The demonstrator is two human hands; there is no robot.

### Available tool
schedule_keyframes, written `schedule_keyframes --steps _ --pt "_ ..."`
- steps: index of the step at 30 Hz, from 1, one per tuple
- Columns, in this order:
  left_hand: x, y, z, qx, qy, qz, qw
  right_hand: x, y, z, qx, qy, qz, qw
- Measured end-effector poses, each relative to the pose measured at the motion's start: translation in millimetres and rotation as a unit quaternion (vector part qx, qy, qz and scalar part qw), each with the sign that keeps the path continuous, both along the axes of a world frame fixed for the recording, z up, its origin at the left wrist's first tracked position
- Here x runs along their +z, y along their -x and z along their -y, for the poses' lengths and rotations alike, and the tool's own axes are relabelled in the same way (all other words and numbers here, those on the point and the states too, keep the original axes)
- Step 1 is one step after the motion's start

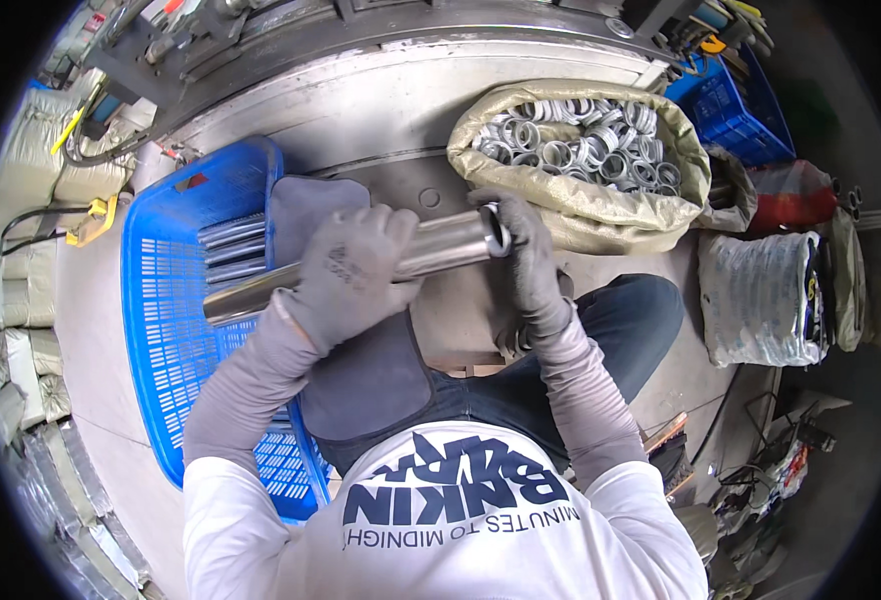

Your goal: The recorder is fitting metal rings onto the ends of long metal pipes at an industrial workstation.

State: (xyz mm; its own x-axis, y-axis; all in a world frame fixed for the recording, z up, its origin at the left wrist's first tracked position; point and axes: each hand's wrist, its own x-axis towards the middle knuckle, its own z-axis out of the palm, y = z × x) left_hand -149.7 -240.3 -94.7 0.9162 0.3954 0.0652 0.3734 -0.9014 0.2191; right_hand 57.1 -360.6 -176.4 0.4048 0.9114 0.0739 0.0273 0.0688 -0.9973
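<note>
From here I see, over the blue plastic basket (146, 330), a metal tube (448, 248), probably stiff, weighty and slick, best held mid-length; the left hand (354, 268) clasps it there, the right hand (533, 265) has fingers curled about its open end, near a sack (611, 213) of metal rings (616, 150).

Smooth, glossy metal tube (453, 246)
</note>
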Motion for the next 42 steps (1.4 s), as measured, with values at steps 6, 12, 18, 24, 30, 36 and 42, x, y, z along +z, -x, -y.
schedule_keyframes --steps 6,12,18,24,30,36,42 --pt "-9 -25 9 -0.004 -0.024 -0.083 0.996 -6 9 1 -0.057 -0.075 0.112 0.989" --pt "-13 -28 10 -0.009 -0.039 -0.064 0.997 -5 10 1 -0.084 -0.066 0.156 0.982" --pt "-11 -34 17 -0.006 -0.064 -0.108 0.992 0 27 -1 -0.117 0.02 0.037 0.992" --pt "-17 -39 15 0.013 -0.042 -0.169 0.985 -27 31 -7 -0.134 0.028 -0.045 0.99" --pt "-4 -2 33 -0.095 0.027 0.31 0.946 -22 -25 -4 -0.179 0.025 0.264 0.947" --pt "-20 -8 12 0.142 0.52 0.42 0.73 -13 -52 -16 -0.165 -0.037 0.282 0.945" --pt "28 4 -55 0.035 0.312 0.579 0.753 -26 -139 -62 -0.219 0.118 0.222 0.943"
